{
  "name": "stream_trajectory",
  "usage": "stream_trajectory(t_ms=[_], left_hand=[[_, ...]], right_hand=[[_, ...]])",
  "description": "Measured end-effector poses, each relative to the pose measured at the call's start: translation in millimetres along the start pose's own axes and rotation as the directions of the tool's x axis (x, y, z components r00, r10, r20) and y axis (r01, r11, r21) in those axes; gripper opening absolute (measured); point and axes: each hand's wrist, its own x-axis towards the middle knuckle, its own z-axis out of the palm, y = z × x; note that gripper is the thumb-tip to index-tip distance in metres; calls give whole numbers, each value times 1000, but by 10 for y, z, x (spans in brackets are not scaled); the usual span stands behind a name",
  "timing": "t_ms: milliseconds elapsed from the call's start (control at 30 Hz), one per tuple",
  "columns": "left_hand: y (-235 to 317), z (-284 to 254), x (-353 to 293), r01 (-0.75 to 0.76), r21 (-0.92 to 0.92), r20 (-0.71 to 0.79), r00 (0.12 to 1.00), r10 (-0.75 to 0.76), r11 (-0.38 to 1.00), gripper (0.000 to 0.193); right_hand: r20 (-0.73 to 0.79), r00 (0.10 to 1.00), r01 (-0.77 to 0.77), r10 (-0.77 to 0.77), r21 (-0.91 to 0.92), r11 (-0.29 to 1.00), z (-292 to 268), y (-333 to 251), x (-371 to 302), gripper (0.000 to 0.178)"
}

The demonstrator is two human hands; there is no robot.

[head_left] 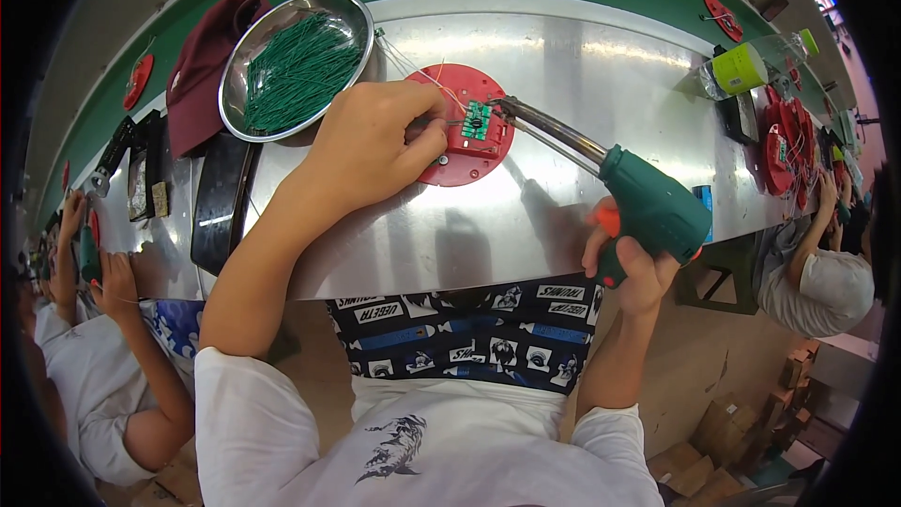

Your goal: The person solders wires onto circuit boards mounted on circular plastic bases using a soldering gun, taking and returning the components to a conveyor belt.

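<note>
My right hand (631,258) grips a green soldering gun (657,205) with an orange trigger, a finger at the trigger. Its metal barrel points up and left, and the tip meets the right edge of a small green circuit board (478,120). That board sits on a round red disc (488,158) lying flat on the metal table. From the left, my left hand (385,141) is closed in a pinch over the disc. A thin dark wire (454,122) shows between its fingertips and the board. Pale thin wires (427,78) trail from the disc toward the upper left.
Left of the disc, a metal bowl (362,17) holds many cut green wires (305,70). A maroon cap (208,75) and a black phone-like slab (221,202) lie beyond it. A bottle (737,70) and stacked red discs (788,141) stand right. Co-workers sit on both sides.
</note>
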Motion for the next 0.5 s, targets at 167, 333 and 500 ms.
stream_trajectory(t_ms=[167, 333, 500], left_hand=[[53, 48, 84, -55, 3, -40, 998, 55, 998, 11], [151, -13, 11, 29, 11, -10, 1000, -29, 1000, 6], [180, 49, 31, 8, 47, 10, 1000, -9, 999, 5]], right_hand=[[-83, 995, -59, 58, -12, 998, -33, -64, -27, 56], [-161, 971, -148, 175, 168, 975, 84, -116, -7, 17], [-128, 987, -79, 95, 122, 989, 11, -168, -56, 14]])
